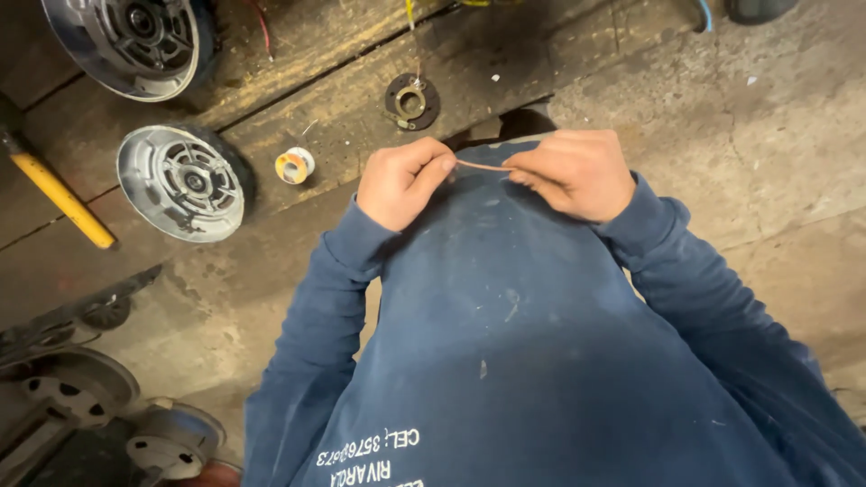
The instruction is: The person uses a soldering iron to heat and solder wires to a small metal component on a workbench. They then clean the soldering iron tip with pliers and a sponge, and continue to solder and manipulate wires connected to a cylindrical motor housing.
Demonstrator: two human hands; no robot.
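Observation:
My left hand (401,180) and my right hand (573,171) are raised in front of my blue sweatshirt, each with fingers closed. Between them runs a thin copper-coloured wire (483,166), pinched at one end by the left fingertips and at the other by the right ones. The wire is stretched almost straight and level. Both sleeves are dark blue.
On the dusty wooden and concrete floor lie a grey motor end cover (180,180), a larger round housing (131,41) at top left, a small roll of tape (294,166), a dark round plate with a brass centre (412,101), a yellow handle (59,194) and metal parts (81,406) at bottom left.

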